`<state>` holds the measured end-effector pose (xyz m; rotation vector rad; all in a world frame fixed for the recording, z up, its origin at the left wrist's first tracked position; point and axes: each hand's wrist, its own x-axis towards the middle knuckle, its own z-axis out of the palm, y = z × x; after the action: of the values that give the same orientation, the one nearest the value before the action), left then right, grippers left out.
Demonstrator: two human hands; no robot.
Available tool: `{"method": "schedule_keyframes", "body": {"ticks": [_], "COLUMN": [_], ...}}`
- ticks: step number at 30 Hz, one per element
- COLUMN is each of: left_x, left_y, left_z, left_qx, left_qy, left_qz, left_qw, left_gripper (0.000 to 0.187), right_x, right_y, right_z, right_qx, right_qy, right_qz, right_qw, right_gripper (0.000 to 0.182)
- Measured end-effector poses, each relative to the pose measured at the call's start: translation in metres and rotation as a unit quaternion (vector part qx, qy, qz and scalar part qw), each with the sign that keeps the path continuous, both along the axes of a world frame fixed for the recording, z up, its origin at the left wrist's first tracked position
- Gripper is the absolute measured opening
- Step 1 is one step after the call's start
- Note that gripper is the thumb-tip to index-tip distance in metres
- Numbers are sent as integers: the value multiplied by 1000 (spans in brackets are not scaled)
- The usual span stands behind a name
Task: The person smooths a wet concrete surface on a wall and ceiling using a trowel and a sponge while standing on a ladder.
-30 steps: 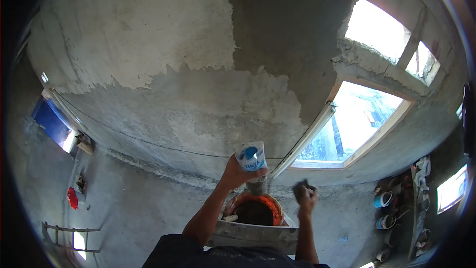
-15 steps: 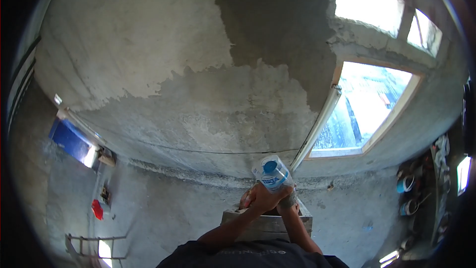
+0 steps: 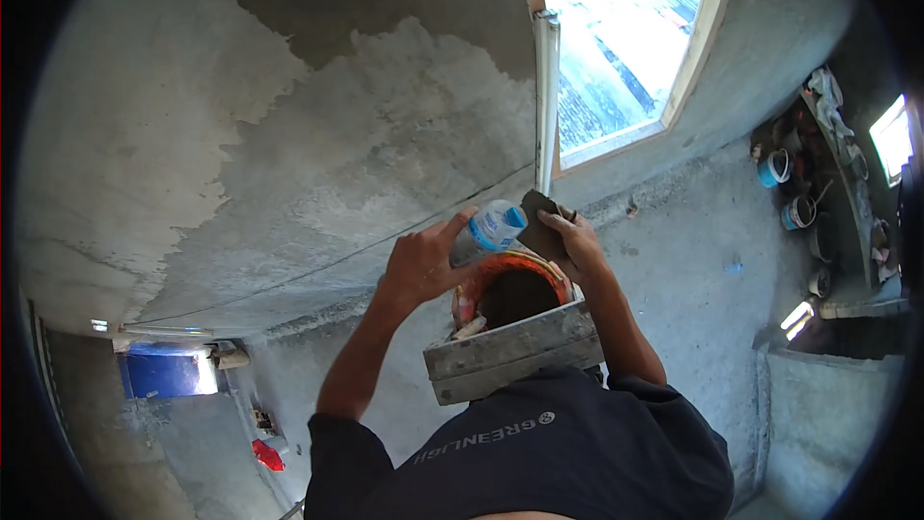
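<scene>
My left hand [image 3: 422, 265] is wrapped round a clear plastic bottle [image 3: 474, 243] with a blue-and-white label, held tilted over the left side of a bucket. My right hand [image 3: 580, 246] pinches a dark grey flat piece [image 3: 545, 229] with a ragged edge, thumb on its face; its exact kind I cannot tell. Below both hands is the bucket [image 3: 561, 281], its rim orange and smeared, with dark material inside. Directly in front of my body, a grey, worn wooden plank [image 3: 510, 351] crosses the near side of the bucket.
A part-damp plaster wall [image 3: 385, 125] rises ahead, with a window opening [image 3: 626, 48] and a white pipe [image 3: 546, 96] beside it. Pails [image 3: 773, 169] stand along the right by a plank shelf [image 3: 837, 183]. On the left floor lie a red object [image 3: 268, 455] and a blue panel [image 3: 164, 374].
My hands, together at the bottle before, have moved apart. The bottle is now in my left hand, the dark flat piece shows in my right, and the view has turned, revealing the bucket.
</scene>
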<state>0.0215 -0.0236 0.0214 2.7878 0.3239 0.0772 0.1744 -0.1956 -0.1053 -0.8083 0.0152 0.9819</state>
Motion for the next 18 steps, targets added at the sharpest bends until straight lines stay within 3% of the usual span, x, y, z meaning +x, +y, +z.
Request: {"method": "schedule_keyframes", "body": {"ticks": [1,5,18], "left_x": [1,7,28], "left_y": [2,14,22], "left_z": [-1,-14,-33], "left_qx": [45,122,134], "left_qy": [54,63,85], "left_qz": [2,-58,-72], "left_qw": [998,989,985], "left_gripper": [69,75,75], "right_x": [0,-1,8], "right_y": [-2,-1,-5], "right_z": [-3,-8,-13], "right_qx": [-4,7,-19], "right_qy": [2,40,88], "right_qz": [-1,-26,-31], "right_qw": [1000,999,995], "right_gripper": [26,26,22]}}
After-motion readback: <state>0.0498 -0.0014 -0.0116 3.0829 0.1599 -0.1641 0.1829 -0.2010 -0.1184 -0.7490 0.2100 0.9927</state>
